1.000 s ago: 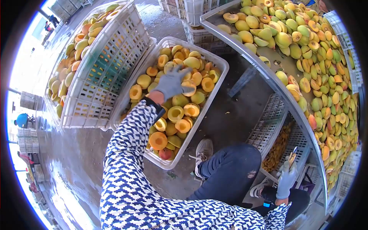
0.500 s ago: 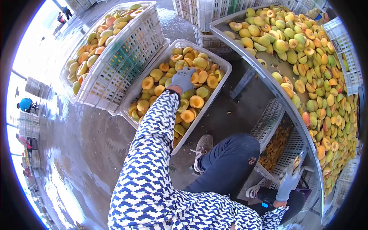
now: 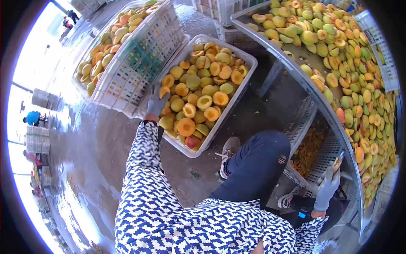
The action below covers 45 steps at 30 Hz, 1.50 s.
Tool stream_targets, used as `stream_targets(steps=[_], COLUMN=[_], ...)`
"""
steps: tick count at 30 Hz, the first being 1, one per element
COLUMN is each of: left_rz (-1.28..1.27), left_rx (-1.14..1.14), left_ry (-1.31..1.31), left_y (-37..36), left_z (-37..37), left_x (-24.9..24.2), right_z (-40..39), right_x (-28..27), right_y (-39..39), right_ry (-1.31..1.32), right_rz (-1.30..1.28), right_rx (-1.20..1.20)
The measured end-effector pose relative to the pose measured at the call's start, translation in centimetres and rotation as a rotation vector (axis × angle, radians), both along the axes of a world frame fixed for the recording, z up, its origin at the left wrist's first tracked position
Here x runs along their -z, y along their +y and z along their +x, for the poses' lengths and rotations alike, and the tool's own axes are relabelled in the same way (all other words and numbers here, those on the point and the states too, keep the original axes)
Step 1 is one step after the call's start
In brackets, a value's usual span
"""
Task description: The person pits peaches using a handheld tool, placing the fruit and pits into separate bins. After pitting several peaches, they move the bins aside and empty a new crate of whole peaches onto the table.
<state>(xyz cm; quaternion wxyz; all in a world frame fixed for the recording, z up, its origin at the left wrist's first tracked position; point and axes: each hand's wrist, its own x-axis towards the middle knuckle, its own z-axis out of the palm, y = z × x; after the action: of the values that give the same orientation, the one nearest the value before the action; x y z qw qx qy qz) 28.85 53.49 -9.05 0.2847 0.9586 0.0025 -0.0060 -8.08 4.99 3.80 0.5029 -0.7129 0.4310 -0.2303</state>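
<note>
My left hand (image 3: 157, 106), in a grey glove, is at the left edge of a pale plastic crate (image 3: 201, 146) heaped with halved peach-like fruit (image 3: 193, 82). Its fingers rest against the fruit by the rim, partly hidden, and look loosely extended. An orange fruit half (image 3: 164, 91) touches the fingertips. Low on the right, my other gloved hand, the right hand (image 3: 327, 188), is closed around a small knife-like tool (image 3: 337, 164) with a light brown handle and a metal end. It is beside the metal table edge.
A metal-edged table (image 3: 296, 86) carries a large heap of fruit halves. Another full crate (image 3: 131, 63) is stacked at the upper left. Below the table is a crate (image 3: 302, 114) of brown-orange scraps. People and more crates (image 3: 38, 139) are far left on the wet floor.
My left hand has moved from the middle of the fruit to the crate's left edge. My right hand still holds the tool. The view has shifted slightly.
</note>
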Motion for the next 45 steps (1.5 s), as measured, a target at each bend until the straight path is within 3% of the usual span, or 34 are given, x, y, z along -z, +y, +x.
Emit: stream_targets(steps=[1, 2, 3, 5, 6, 8, 9, 11, 12, 14, 15, 16, 18, 19, 23, 27, 29, 31, 34, 36, 40, 45], left_rz=[-0.022, 0.281, 0.286, 0.641, 0.637, 0.216, 0.214, 0.005, 0.007, 0.387, 0.301, 0.221, 0.388, 0.175, 0.108, 0.211, 0.301, 0.146, -0.124, -0.164, 0.061, 0.242], left_rx=[-0.083, -0.021, -0.024, 0.021, 0.023, -0.027, -0.022, -0.161, -0.108, 0.032, 0.156, 0.266, 0.484, 0.482, 0.44, 0.399, 0.362, 0.152, 0.081, 0.023, -0.137, -0.057], left_ry=[0.033, -0.142, -0.138, -0.15, -0.152, 0.258, 0.246, 0.013, -0.175, -0.399, -0.345, -0.304, -0.325, -0.188, -0.119, -0.146, -0.115, -0.032, -0.353, -0.467, -0.571, -0.613], left_y=[-0.5, 0.7, 0.8, 0.2, 0.3, 0.3, 0.2, -0.2, -0.4, -1.6, -1.9, -2.0, -3.4, -3.6, -3.7, -4.0, -4.8, -5.9, -5.0, -3.1, 0.2, 1.5], left_z=[-0.2, 1.2, 1.0, 0.8, 1.6, 3.6, 3.3, 0.6, -1.7, -7.7, -9.3, -10.6, -13.6, -14.2, -15.1, -15.3, -15.1, -14.2, -14.6, -16.1, -20.2, -15.8], left_x=[-0.5, 2.3, 3.1, 3.7, 3.4, 2.0, 1.3, 0.4, 0.6, 2.0, 2.1, 2.1, 1.9, 2.2, 3.4, 2.5, 1.4, -0.1, -4.8, -8.8, -18.7, -24.7], right_z=[-0.4, -0.7, -1.0, -1.8, -2.2, -3.6, -4.2, -3.7, -3.5, -3.6, -3.1, -2.9, -2.8, -2.5, 0.4, 4.0, 5.3, 6.3, 7.1, 7.7, 8.6, 9.3], right_x=[-0.1, -0.1, -0.2, -0.6, -0.3, 0.5, 0.9, -0.7, -1.9, -4.4, -5.0, -4.7, -4.9, -5.7, -9.8, -12.3, -13.0, -13.7, -12.7, -12.0, -9.4, -7.7], right_y=[-0.3, -0.4, -0.3, -0.1, -0.2, -1.6, -2.1, -0.8, -0.2, 1.4, 2.0, 2.0, 1.9, 2.6, 6.8, 10.1, 11.5, 13.2, 14.8, 15.6, 16.5, 15.0], right_ry=[-0.005, -0.006, -0.002, 0.068, 0.02, 0.037, 0.055, 0.008, -0.035, -0.038, -0.041, -0.061, -0.136, -0.129, -0.186, -0.311, -0.339, -0.423, -0.531, -0.55, -0.546, -0.439], right_rz=[-0.023, -0.039, -0.035, -0.045, -0.037, -0.183, -0.321, -0.27, -0.223, -0.225, -0.206, -0.354, -0.272, -0.247, -0.299, -0.191, -0.128, -0.048, 0.221, 0.357, 0.457, 0.454], right_rx=[-0.001, -0.012, -0.015, 0.019, 0.048, 0.037, 0.027, 0.05, 0.06, 0.039, 0.014, 0.052, -0.012, 0.004, -0.162, -0.408, -0.479, -0.59, -0.679, -0.787, -0.992, -0.994])
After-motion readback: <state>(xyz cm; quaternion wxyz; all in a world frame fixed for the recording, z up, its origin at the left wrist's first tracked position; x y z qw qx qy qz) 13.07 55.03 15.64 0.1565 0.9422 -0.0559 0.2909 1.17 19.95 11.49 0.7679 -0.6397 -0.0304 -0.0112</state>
